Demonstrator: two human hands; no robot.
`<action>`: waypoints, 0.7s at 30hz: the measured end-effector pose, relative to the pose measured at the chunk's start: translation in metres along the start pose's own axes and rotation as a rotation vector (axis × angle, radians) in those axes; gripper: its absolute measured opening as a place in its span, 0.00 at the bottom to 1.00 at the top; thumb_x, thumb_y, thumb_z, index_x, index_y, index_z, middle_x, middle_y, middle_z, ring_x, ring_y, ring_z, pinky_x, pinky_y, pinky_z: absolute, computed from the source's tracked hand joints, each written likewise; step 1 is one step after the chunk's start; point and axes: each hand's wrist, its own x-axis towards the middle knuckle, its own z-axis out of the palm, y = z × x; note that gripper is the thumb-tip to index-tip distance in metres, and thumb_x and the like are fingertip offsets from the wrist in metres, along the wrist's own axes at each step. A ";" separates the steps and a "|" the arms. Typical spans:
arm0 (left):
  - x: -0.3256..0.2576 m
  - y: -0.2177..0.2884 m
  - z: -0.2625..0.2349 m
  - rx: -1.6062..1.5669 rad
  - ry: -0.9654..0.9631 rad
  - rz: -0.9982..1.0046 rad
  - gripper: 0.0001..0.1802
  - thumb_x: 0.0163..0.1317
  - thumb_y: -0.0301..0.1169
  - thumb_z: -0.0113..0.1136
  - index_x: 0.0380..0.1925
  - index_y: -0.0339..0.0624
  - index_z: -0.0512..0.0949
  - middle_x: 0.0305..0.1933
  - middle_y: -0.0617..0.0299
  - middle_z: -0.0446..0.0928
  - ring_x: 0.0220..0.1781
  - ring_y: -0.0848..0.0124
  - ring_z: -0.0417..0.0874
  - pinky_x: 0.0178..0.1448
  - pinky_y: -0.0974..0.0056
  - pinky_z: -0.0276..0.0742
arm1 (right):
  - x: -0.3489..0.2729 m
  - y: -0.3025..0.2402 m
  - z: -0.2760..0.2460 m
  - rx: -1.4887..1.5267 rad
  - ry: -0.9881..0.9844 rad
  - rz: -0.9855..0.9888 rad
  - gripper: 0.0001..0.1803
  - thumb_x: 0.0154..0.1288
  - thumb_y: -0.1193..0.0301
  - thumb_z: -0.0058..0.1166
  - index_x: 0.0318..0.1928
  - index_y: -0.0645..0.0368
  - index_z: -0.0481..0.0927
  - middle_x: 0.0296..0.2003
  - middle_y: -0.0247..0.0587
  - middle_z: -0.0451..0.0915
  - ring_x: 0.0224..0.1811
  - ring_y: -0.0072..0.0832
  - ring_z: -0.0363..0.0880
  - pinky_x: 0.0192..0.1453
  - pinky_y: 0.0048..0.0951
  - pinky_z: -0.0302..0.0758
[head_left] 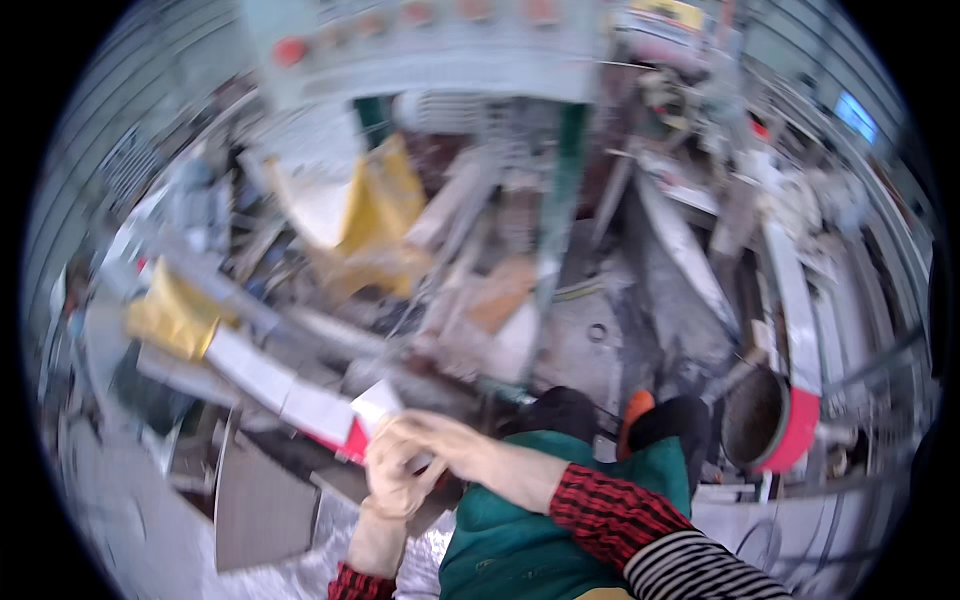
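My two hands meet left of my lap, blurred by motion. My left hand (393,488) has its fingers curled, with a gap showing beside the thumb. My right hand (440,442) reaches across from the right, fingers bent over the left ones. What lies between them is hidden. A small white square piece (377,401) sticks up at an angle just beyond the fingers; I cannot tell which hand touches it. Beside the hands ends a slanting row of flat white squares (250,368), with a red strip (352,440) at its near end.
Yellow sheeting (385,205) hangs ahead, and another yellow piece (170,312) lies at left. A pale control panel (430,50) with red buttons stands at the top. At right is a round pan with a red side (795,430). A brown board (262,500) leans at lower left.
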 end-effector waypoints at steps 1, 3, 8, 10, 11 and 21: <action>0.004 0.010 0.001 0.008 0.014 0.030 0.30 0.33 0.25 0.79 0.41 0.41 0.75 0.41 0.55 0.78 0.47 0.53 0.79 0.58 0.54 0.73 | 0.002 0.006 -0.007 0.075 -0.054 -0.036 0.16 0.71 0.60 0.52 0.48 0.59 0.77 0.45 0.29 0.77 0.48 0.15 0.73 0.51 0.19 0.70; 0.005 0.012 0.001 0.052 0.045 0.148 0.37 0.35 0.25 0.79 0.49 0.42 0.71 0.52 0.52 0.74 0.54 0.53 0.75 0.60 0.53 0.72 | 0.001 0.005 -0.007 0.122 0.017 -0.021 0.21 0.68 0.54 0.55 0.51 0.57 0.76 0.45 0.28 0.77 0.49 0.18 0.73 0.49 0.22 0.72; 0.010 0.003 0.015 0.142 0.038 0.042 0.43 0.49 0.29 0.71 0.64 0.44 0.58 0.68 0.46 0.58 0.65 0.51 0.68 0.62 0.50 0.71 | 0.022 0.027 -0.039 0.194 0.153 0.053 0.12 0.69 0.63 0.53 0.47 0.55 0.79 0.38 0.27 0.78 0.37 0.17 0.74 0.36 0.23 0.73; 0.030 0.013 0.037 -0.086 -0.007 -0.045 0.42 0.49 0.25 0.66 0.65 0.45 0.59 0.68 0.46 0.59 0.66 0.54 0.68 0.62 0.51 0.72 | 0.003 0.011 -0.058 0.163 0.337 0.045 0.12 0.70 0.68 0.49 0.49 0.57 0.78 0.38 0.29 0.79 0.37 0.19 0.76 0.35 0.24 0.75; 0.050 0.028 0.043 0.057 -0.038 0.012 0.34 0.55 0.31 0.64 0.63 0.41 0.64 0.67 0.44 0.62 0.66 0.52 0.68 0.65 0.49 0.68 | 0.006 0.014 -0.069 0.221 0.393 -0.061 0.14 0.69 0.69 0.48 0.51 0.58 0.77 0.39 0.30 0.80 0.36 0.20 0.77 0.33 0.26 0.75; 0.021 -0.039 -0.052 1.131 0.019 -0.386 0.35 0.52 0.25 0.68 0.62 0.35 0.66 0.61 0.45 0.71 0.60 0.55 0.73 0.63 0.52 0.72 | -0.247 -0.199 -0.193 0.111 1.288 -0.881 0.16 0.70 0.69 0.48 0.56 0.55 0.74 0.42 0.38 0.81 0.36 0.28 0.82 0.35 0.30 0.79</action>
